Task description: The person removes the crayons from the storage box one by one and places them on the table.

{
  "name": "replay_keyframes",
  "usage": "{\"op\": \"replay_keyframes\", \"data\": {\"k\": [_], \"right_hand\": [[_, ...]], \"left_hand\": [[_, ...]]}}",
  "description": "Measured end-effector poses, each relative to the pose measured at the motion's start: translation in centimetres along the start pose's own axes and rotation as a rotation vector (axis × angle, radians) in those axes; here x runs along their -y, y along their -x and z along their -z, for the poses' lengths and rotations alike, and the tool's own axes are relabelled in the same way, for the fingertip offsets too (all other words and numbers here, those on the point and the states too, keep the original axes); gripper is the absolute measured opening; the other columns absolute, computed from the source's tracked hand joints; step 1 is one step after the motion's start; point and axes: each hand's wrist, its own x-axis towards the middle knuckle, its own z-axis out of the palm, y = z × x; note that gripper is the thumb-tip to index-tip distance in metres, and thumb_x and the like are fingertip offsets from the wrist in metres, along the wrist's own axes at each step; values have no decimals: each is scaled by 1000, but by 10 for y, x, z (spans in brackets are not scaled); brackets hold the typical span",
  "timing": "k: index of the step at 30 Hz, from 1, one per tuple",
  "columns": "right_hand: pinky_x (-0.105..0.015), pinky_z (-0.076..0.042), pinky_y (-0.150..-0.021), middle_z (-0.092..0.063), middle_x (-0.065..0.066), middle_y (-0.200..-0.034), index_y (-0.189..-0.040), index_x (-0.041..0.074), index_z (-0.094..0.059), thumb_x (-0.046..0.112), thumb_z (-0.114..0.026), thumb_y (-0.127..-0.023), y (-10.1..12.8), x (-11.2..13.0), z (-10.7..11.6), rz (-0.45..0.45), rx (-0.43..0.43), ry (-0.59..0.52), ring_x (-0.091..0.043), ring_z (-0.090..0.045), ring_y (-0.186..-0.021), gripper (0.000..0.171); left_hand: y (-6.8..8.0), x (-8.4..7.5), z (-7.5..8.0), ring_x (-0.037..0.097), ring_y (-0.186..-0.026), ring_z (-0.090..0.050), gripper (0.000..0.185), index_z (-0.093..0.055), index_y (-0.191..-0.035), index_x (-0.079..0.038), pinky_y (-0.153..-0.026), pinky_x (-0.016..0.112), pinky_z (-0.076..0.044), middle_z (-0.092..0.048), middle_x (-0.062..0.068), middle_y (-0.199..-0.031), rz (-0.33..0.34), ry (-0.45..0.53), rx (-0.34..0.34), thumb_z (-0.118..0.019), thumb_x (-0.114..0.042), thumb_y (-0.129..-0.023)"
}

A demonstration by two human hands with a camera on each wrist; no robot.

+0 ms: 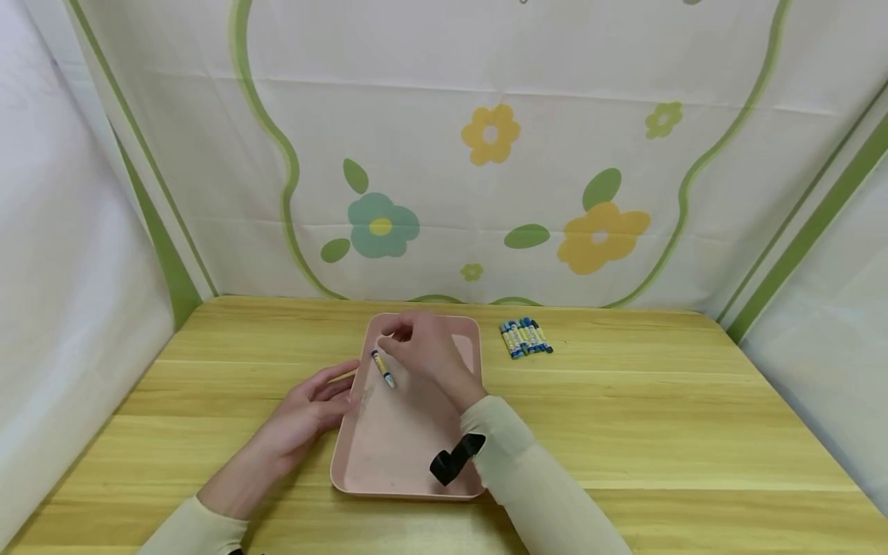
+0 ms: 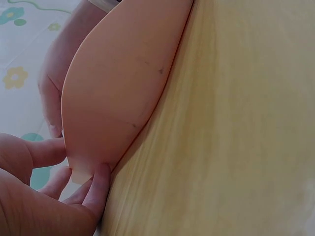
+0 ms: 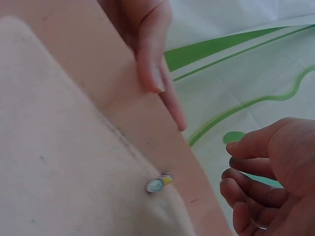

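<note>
A pink tray [image 1: 409, 462] lies on the table. Inside it, close to the left wall, is one crayon [image 1: 382, 369] with a blue-and-yellow wrapper and a pale tip. My left hand [image 1: 308, 412] holds the tray's left wall, thumb over the rim and fingers against the outside. Above the tray's far left part hovers my right hand [image 1: 423, 347], fingers loosely bent. In the right wrist view a gap shows between its thumb and fingers, with nothing held there; the crayon [image 3: 160, 183] lies just beside this hand, untouched.
Several crayons [image 1: 526, 338] lie side by side in a row on the wooden table [image 1: 659, 408], right of the tray's far end. A white cloth [image 1: 430, 177] with printed flowers hangs behind the table, and more cloth hangs at both sides.
</note>
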Motion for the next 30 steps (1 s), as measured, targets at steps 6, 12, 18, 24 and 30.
{"op": "replay_keyframes", "data": {"k": [6,12,18,24,30], "right_hand": [[-31,-56,-81,-76,5,-95,-107,20,-82,26,-79,-96,1,-9,-5,-34,16,-64,-12,-65,-88,13],[-34,-58,-83,-78,2,-101,-107,17,-82,26,-82,-94,1,-12,-8,-85,40,-102,-13,-68,-92,16],[-30,-56,-76,-77,5,-98,-106,18,-82,27,-84,-93,0,-17,-13,-126,45,-117,-14,-66,-87,16],[-27,-55,-70,-77,3,-96,-104,16,-83,24,-85,-92,0,-19,-15,-143,49,-109,-15,-65,-82,15],[-25,-52,-66,-78,4,-93,-105,14,-84,22,-84,-91,-2,-19,-20,-129,58,-74,-12,-64,-75,15]], "left_hand": [[0,0,-2,23,-144,-53,66,-33,-165,-6,-102,22,-54,-37,24,-170,5,-6,12,-61,-13,-107],[1,-1,-1,24,-146,-51,65,-33,-165,-7,-102,21,-53,-37,23,-170,13,-3,11,-60,-13,-107],[1,0,-2,17,-140,-56,66,-33,-165,-6,-102,21,-54,-38,24,-169,4,7,14,-62,-13,-106],[0,1,-1,14,-137,-57,67,-33,-165,-5,-103,21,-53,-38,25,-169,-6,18,14,-63,-13,-106],[-1,1,1,12,-136,-58,66,-33,-165,-6,-103,21,-53,-37,24,-169,-3,17,12,-62,-11,-106]]}}
